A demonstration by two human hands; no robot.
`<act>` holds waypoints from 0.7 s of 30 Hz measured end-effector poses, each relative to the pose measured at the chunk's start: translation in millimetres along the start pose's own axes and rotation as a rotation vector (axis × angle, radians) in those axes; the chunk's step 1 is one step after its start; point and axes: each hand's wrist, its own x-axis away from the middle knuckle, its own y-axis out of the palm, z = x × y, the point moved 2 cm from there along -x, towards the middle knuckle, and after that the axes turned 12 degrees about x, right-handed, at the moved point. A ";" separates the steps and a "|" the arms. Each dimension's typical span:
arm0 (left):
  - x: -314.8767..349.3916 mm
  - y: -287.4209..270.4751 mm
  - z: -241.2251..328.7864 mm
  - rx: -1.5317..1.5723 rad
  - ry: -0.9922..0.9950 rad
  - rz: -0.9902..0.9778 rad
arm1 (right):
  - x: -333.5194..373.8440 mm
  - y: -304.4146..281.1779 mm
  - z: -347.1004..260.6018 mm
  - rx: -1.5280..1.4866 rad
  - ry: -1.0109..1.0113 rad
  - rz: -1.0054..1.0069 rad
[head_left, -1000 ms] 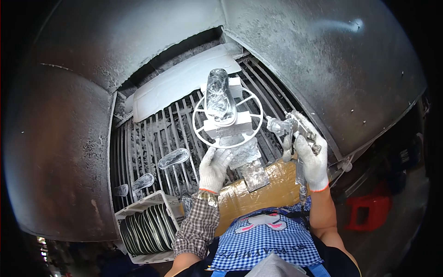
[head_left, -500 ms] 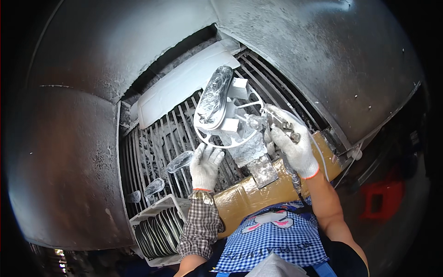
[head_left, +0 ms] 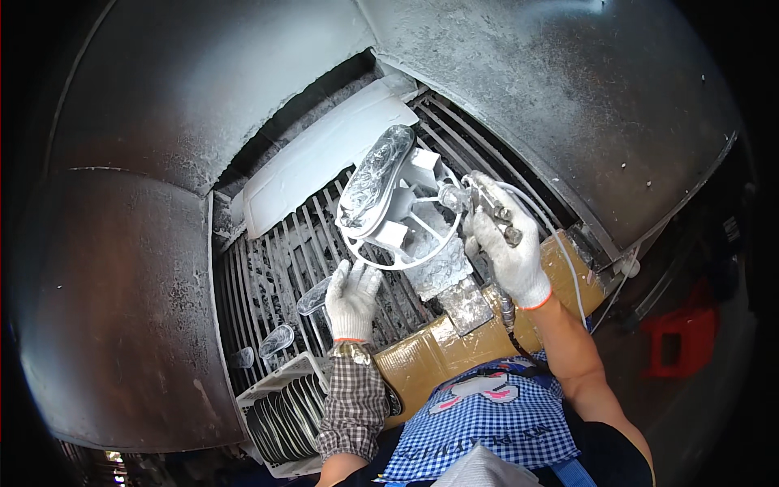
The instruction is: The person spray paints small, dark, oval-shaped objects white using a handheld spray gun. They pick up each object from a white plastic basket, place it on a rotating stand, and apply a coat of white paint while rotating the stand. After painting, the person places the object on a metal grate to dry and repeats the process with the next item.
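A metal spray gun [head_left: 511, 235] is gripped in my gloved right hand [head_left: 514, 264], the fingers closed round it. Its nozzle points left across a white spoked wheel [head_left: 407, 261] that serves as a turntable. A shoe sole [head_left: 378, 174] with a glossy, crinkled dark top and white sidewall rests on white blocks [head_left: 392, 234] on this wheel. My gloved left hand [head_left: 354, 296] is at the wheel's near rim, palm down with fingers stretched out; whether the fingertips touch the rim is hard to tell. It holds nothing.
Metal bars [head_left: 284, 243] form a grate beneath. Several clear sole-shaped pieces [head_left: 277, 341] lie left of my left hand. A white crate [head_left: 276, 375] of dark discs or soles stands lower left. Cardboard [head_left: 418, 353] covers the front edge; metal walls [head_left: 122, 284] enclose the sides. A hose [head_left: 568, 264] trails right.
The wheel and the sole on it have turned slightly. My right hand has tilted the spray gun, its nozzle now a little farther from me. My left hand stays by the rim.
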 end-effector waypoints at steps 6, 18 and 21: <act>-4.7 -1.9 6.0 0.030 0.000 -0.015 | 5.1 4.9 -1.6 -0.017 0.076 -0.114; -26.9 -1.8 23.2 0.062 0.040 -0.011 | -13.0 -9.4 -2.2 0.043 0.030 0.039; -35.4 -3.0 26.5 0.052 0.032 0.000 | -12.3 -12.5 -5.3 0.038 0.009 0.087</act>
